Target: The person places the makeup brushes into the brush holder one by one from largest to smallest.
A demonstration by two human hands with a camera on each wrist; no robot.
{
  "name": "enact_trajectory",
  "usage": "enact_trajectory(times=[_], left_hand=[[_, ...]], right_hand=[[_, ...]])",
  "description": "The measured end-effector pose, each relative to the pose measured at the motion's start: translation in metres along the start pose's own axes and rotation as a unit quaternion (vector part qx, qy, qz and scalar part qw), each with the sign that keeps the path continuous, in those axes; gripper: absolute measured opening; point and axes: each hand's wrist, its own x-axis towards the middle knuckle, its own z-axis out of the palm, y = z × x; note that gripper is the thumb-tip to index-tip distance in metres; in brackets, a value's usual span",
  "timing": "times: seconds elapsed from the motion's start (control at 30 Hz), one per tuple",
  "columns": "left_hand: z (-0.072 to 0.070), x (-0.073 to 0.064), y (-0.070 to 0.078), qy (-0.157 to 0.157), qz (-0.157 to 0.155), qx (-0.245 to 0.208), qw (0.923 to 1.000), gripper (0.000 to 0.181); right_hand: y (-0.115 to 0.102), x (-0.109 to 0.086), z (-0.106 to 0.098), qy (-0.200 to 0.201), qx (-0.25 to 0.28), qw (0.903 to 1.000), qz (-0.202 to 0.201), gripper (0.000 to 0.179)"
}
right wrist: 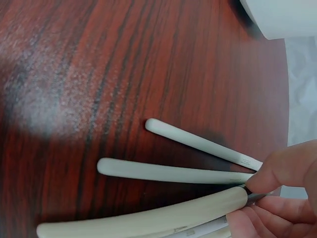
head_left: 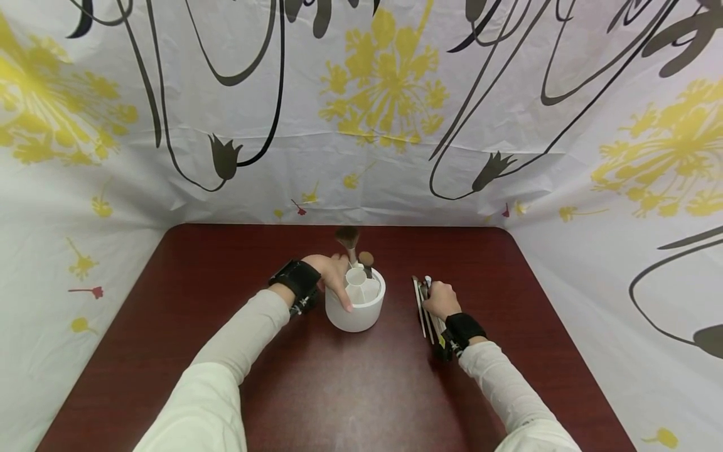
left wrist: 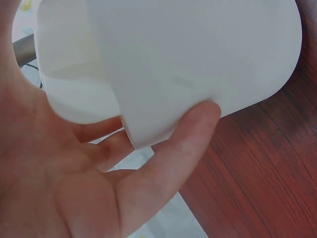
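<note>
A white round holder (head_left: 354, 319) with inner compartments stands on the table, and my left hand (head_left: 333, 276) grips its left side. The thumb (left wrist: 171, 153) lies on the outer wall in the left wrist view, with other fingers partly hidden behind the rim. A large fluffy makeup brush (head_left: 348, 240) and a smaller round-headed brush (head_left: 366, 260) stand upright in the holder. To the right, my right hand (head_left: 442, 300) pinches a makeup brush with a thick cream handle (right wrist: 148, 216) near its ferrule. Several slimmer white brush handles (right wrist: 178, 172) lie beside it.
The dark red wooden table (head_left: 294, 389) has its far edge just beyond the holder. A white cloth (head_left: 361, 182) with yellow and dark flower prints hangs behind and along both sides.
</note>
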Motion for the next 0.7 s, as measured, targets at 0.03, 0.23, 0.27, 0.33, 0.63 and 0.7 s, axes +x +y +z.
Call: enact_trajectory(times=[0.03,0.23,0.27,0.33,0.63,0.7], left_hand=[[0.0,0.0,0.0,0.0,-0.002,0.0,1.0,0.11],[0.0,0.001,0.0,-0.001,-0.005,0.005,1.0,0.109],[0.0,0.001,0.0,-0.001,-0.006,0.004,1.0,0.109],[0.0,0.0,0.001,-0.001,-0.009,-0.002,1.0,0.109],[0.002,-0.004,0.002,0.01,-0.012,-0.014,0.9998,0.109],[0.003,-0.005,0.001,0.018,-0.008,-0.016,0.9997,0.108]], right_hand=[[-0.001,0.0,-0.001,0.002,0.001,1.0,-0.002,0.04],[-0.007,-0.003,-0.006,0.016,0.01,0.9998,-0.008,0.033],[-0.008,-0.003,-0.007,0.02,0.012,0.9997,-0.008,0.028],[-0.01,-0.004,-0.01,0.026,0.011,0.9995,-0.013,0.018],[-0.025,-0.009,-0.026,0.055,0.018,0.9972,-0.047,0.017],[-0.03,-0.01,-0.031,0.059,0.024,0.9967,-0.05,0.022]])
